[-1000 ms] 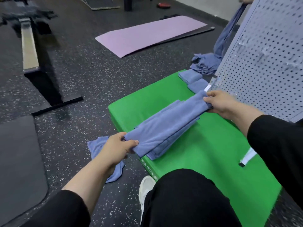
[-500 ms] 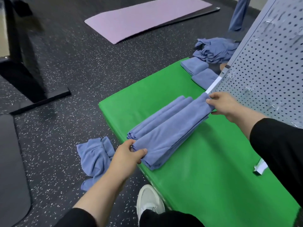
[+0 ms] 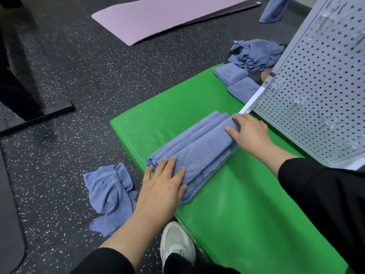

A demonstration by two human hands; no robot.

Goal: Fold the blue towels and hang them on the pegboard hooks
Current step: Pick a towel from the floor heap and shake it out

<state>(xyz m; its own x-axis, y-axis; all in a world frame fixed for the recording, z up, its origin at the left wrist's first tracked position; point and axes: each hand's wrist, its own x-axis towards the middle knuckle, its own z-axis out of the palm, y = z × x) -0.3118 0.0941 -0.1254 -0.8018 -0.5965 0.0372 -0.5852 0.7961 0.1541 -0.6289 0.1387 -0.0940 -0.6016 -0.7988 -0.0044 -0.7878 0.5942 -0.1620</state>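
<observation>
A blue towel (image 3: 199, 147), folded into a long narrow strip, lies diagonally on the green mat (image 3: 246, 214). My left hand (image 3: 164, 184) rests flat on its near end, fingers spread. My right hand (image 3: 250, 131) presses its far end, fingers curled over the fold. The grey pegboard (image 3: 320, 80) stands tilted at the right, with small metal hooks (image 3: 298, 102) on it. Two folded blue towels (image 3: 235, 80) lie at the mat's far corner beside the pegboard's edge.
A crumpled blue towel (image 3: 110, 192) lies on the speckled floor left of the mat. A pile of blue towels (image 3: 256, 53) sits behind the mat. One more hangs at the top right (image 3: 273, 8). A purple mat (image 3: 164, 14) lies beyond. My white shoe (image 3: 175, 244) is below.
The towel has been laid down on the green mat. My left hand went from pinching the near end to lying flat on it. My right hand now presses the far end.
</observation>
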